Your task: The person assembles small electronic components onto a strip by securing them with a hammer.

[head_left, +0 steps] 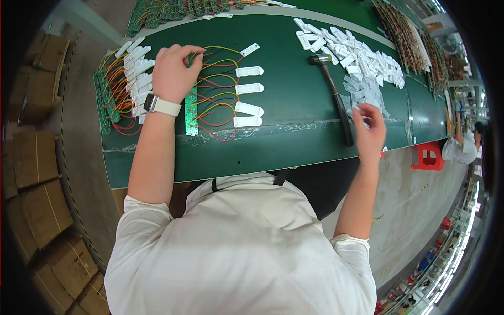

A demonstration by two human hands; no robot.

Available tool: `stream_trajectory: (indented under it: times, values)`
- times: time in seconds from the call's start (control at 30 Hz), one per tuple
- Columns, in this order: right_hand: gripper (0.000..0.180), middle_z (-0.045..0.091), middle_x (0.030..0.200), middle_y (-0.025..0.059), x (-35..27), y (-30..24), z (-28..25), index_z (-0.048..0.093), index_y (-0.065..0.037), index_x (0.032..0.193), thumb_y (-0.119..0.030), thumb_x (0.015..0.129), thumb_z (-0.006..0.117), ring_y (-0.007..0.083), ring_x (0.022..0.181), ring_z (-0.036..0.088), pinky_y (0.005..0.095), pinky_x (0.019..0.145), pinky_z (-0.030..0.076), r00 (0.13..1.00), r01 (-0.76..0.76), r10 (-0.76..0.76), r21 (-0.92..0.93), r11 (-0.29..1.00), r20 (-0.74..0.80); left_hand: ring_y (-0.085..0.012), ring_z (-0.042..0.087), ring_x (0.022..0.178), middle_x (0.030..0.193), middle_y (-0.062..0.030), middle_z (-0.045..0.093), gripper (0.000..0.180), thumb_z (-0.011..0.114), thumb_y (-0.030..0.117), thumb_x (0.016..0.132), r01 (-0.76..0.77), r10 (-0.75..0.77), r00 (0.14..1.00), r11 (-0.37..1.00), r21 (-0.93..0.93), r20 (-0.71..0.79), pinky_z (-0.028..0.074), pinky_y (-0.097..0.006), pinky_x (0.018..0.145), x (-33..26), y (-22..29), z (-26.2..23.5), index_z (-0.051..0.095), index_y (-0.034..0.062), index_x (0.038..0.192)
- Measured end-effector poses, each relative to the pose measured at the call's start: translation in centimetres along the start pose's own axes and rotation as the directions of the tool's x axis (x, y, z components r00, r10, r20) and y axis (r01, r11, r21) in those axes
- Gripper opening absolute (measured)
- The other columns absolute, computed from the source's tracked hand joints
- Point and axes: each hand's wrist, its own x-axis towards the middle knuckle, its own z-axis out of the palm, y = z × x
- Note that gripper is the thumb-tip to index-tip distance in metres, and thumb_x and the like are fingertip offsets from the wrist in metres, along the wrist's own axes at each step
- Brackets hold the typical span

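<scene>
My left hand (173, 71), with a white watch on the wrist, rests over the top end of a green circuit strip (191, 113) on the green table, its fingertips pinched at the wires there. Red and yellow wires (218, 102) run from the strip to several white oblong plastic pieces (248, 108) laid in a column. My right hand (369, 128) hovers at the near edge of a pile of white plastic parts (362, 58), fingers curled around small clear or white pieces. A black mallet (333, 89) lies between the two hands.
A stack of wired strips with white pieces (123, 84) lies left of my left hand. More wired assemblies (404, 31) line the far right of the green table (294, 147). Cardboard boxes (37, 173) stand on the floor at left. Another person (464, 144) sits far right beside a red stool (428, 156).
</scene>
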Motion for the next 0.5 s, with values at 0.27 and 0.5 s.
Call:
stream_trajectory:
  times: [0.27, 0.5]
  values:
    - [0.018, 0.067, 0.104, 0.0013, -3.9, 6.1, -8.0, 0.073, -0.006, 0.11, -0.01, 0.093, 0.074, 0.0154, 0.097, 0.063, 0.0297, 0.082, 0.048, 0.967, -0.132, 0.076, -0.217, 0.967, -0.245, -0.0298, 0.063, 0.095, 0.093, -0.0065, 0.073, 0.023, 0.077, 0.02, 0.087, -0.099, 0.104, 0.987, 0.994, -0.042, 0.119, 0.051, -0.039, 0.09, 0.7, 1.9, -1.7, 0.081, 0.0161, 0.109]
    - [0.022, 0.068, 0.111, 0.0052, -7.3, 9.0, -9.8, 0.073, -0.007, 0.115, -0.01, 0.093, 0.074, 0.0179, 0.1, 0.064, 0.0308, 0.083, 0.049, 0.938, -0.206, 0.129, -0.217, 0.954, -0.322, -0.0281, 0.066, 0.104, 0.108, -0.0057, 0.075, 0.042, 0.078, 0.023, 0.087, -0.239, 0.173, 0.916, 0.96, 0.147, 0.361, 0.051, -0.039, 0.096, 5.9, 4.4, 0.2, 0.073, 0.02, 0.128]
